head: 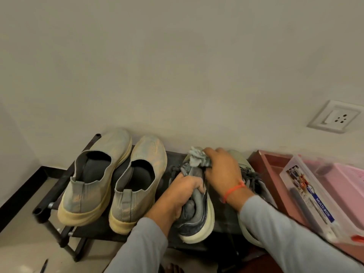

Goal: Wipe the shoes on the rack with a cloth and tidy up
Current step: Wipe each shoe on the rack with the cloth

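Item: grey sneaker (199, 215) on rack (59, 186), mid-wipe.
My left hand (183, 192) grips its collar; right hand (220, 164) clutches cloth (197, 156) at the toe, wallward.

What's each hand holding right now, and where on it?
Left hand grips the grey sneaker at its collar, fingers curled into the opening. Right hand holds the bunched cloth against the sneaker's toe end.
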